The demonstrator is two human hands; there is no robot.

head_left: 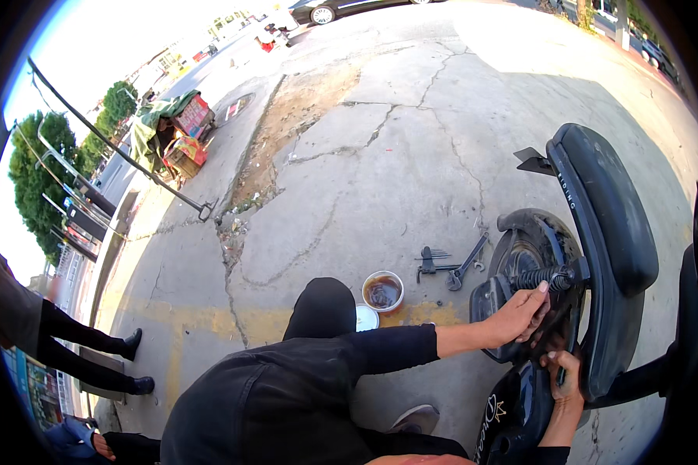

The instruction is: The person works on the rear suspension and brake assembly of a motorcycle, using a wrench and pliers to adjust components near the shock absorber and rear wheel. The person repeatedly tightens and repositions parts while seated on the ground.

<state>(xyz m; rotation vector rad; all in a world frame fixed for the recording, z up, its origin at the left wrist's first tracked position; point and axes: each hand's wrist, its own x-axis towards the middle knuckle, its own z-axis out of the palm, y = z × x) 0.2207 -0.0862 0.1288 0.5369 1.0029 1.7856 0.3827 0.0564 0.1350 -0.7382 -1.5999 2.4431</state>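
A black electric scooter or moped with a long padded seat [605,209] stands at my right. My left hand [520,316] reaches to its side, just below the coil-spring shock absorber [547,277]. The thumb and fingers are drawn together there, and whatever they hold is hidden. Lower down, my right hand [564,372] is closed near the seat's lower edge, beside a thin dark bar; I cannot make out what is in it. The rear wheel [531,252] shows beyond my left hand, under its mudguard.
On the concrete by the wheel lie an adjustable wrench [468,263], a hammer-shaped tool [430,266] and smaller tools. A tub of brown grease [382,292] stands near my knee, its white lid [367,318] beside it. A person [62,341] stands at left; a covered cart [174,132] is farther off.
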